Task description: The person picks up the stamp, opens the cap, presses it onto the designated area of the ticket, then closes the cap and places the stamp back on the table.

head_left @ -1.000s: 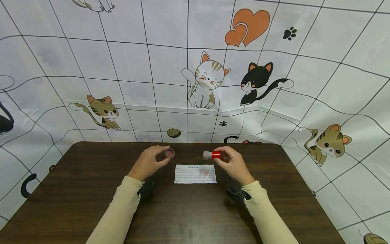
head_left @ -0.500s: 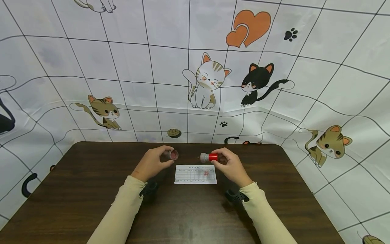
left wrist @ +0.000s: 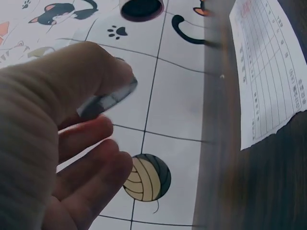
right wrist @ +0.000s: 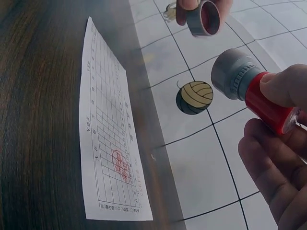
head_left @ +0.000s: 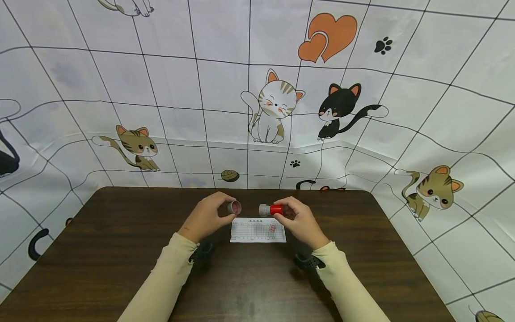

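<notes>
My left hand (head_left: 205, 217) pinches a round grey stamp cap (head_left: 235, 207) by its sides; its reddish hollow opening faces right. In the right wrist view the cap (right wrist: 203, 19) shows as a short hollow cylinder. My right hand (head_left: 299, 220) grips a stamp (head_left: 271, 209) by its red handle between thumb and fingers, its grey head toward the cap. A gap separates stamp and cap. Below them a printed form (head_left: 257, 230) lies on the table, with a red stamp mark (right wrist: 121, 166) near one end.
The dark wooden table (head_left: 257, 277) carries the form near its back edge. A white cloth (head_left: 181, 80) with grid lines and cartoon cats hangs right behind it. Dark straps (head_left: 310, 260) sit on both wrists.
Both hands have come closer together above the form. The cap has moved right and turned its opening toward the stamp; the stamp has moved left.
</notes>
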Tool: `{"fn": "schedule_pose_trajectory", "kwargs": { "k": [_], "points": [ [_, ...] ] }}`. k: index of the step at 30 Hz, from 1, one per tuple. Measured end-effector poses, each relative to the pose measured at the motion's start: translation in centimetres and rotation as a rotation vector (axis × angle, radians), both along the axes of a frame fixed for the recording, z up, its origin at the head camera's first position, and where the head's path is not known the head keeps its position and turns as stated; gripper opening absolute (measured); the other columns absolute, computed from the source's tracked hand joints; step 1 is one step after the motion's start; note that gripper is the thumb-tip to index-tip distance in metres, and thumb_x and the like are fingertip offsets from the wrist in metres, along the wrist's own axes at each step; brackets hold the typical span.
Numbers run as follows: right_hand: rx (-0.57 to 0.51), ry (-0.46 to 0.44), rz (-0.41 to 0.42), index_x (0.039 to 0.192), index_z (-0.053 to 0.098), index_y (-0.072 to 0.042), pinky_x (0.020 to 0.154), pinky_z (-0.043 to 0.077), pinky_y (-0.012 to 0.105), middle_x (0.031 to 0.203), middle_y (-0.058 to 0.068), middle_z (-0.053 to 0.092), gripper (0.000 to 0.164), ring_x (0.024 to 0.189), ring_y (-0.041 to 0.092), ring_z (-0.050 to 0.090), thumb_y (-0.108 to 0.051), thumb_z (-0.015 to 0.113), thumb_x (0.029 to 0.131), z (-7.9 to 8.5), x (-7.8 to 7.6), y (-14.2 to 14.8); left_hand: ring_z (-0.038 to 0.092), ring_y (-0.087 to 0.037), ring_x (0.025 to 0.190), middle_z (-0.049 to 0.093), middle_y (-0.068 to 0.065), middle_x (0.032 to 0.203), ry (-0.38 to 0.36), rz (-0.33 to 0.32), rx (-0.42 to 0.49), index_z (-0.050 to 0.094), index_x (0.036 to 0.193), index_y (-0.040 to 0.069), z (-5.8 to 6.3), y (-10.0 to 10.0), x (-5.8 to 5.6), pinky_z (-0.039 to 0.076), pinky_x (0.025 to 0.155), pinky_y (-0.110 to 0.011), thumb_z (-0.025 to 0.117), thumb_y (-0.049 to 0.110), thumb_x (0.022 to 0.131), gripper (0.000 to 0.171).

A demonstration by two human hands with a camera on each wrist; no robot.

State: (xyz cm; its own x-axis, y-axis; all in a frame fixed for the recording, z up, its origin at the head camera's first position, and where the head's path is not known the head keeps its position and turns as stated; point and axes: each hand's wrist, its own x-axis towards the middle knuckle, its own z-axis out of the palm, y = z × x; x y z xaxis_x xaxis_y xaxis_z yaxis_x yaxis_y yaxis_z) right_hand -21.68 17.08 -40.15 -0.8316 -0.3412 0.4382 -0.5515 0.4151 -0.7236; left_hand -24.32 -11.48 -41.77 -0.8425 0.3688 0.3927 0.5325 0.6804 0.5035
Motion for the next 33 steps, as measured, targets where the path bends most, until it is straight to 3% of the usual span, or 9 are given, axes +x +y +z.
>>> {"fn": "schedule_pose_trajectory", "kwargs": {
  "k": [4, 13, 17, 23, 33],
  "points": [
    [-0.003, 0.0, 0.01, 0.111, 0.062, 0.003, 0.077, 0.054, 0.046, 0.1, 0.018, 0.062, 0.028, 0.084, 0.025, 0.063, 0.0, 0.069, 0.084, 0.0, 0.1, -0.2, 0.061, -0.008, 0.085, 0.067, 0.002, 0.111, -0.02, -0.004, -0.013, 0.06, 0.104, 0.018, 0.1, 0.3, 0.2, 0.051, 0.07, -0.028, 0.076, 0.02, 0.079, 0.03],
    [0.009, 0.007, 0.003, 0.11, 0.064, 0.0, 0.079, 0.054, 0.044, 0.102, 0.013, 0.063, 0.027, 0.085, 0.024, 0.063, -0.001, 0.07, 0.084, -0.2, 0.1, -0.5, 0.059, -0.004, 0.078, 0.063, 0.011, 0.092, -0.101, -0.02, -0.006, 0.059, 0.104, 0.021, 0.0, 0.7, 0.4, 0.051, 0.069, -0.024, 0.078, 0.023, 0.079, 0.031],
    [0.018, 0.005, -0.008, 0.111, 0.065, -0.001, 0.076, 0.055, 0.041, 0.1, 0.012, 0.065, 0.029, 0.083, 0.023, 0.063, -0.002, 0.071, 0.083, -1.0, -0.4, -0.4, 0.06, -0.007, 0.085, 0.064, 0.009, 0.1, -0.083, 0.003, -0.037, 0.062, 0.112, 0.021, -0.1, 0.8, 0.4, 0.053, 0.076, -0.029, 0.078, 0.03, 0.079, 0.037],
    [0.005, 0.022, -0.017, 0.112, 0.067, -0.011, 0.074, 0.055, 0.038, 0.099, 0.004, 0.066, 0.031, 0.082, 0.018, 0.064, -0.008, 0.074, 0.082, -3.3, -1.9, 0.0, 0.059, -0.016, 0.109, 0.061, 0.004, 0.122, -0.049, 0.031, -0.083, 0.062, 0.122, 0.019, 0.0, 1.1, 0.5, 0.049, 0.093, -0.039, 0.074, 0.039, 0.081, 0.046],
    [-0.042, 0.06, 0.059, 0.112, 0.064, -0.016, 0.075, 0.056, 0.037, 0.102, -0.001, 0.065, 0.029, 0.086, 0.012, 0.066, -0.016, 0.072, 0.085, -3.0, -1.8, -0.2, 0.059, -0.016, 0.109, 0.062, 0.005, 0.121, 0.009, -0.002, -0.104, 0.062, 0.123, 0.02, 0.7, 1.7, 0.9, 0.05, 0.091, -0.037, 0.072, 0.043, 0.082, 0.048]
  ]
}}
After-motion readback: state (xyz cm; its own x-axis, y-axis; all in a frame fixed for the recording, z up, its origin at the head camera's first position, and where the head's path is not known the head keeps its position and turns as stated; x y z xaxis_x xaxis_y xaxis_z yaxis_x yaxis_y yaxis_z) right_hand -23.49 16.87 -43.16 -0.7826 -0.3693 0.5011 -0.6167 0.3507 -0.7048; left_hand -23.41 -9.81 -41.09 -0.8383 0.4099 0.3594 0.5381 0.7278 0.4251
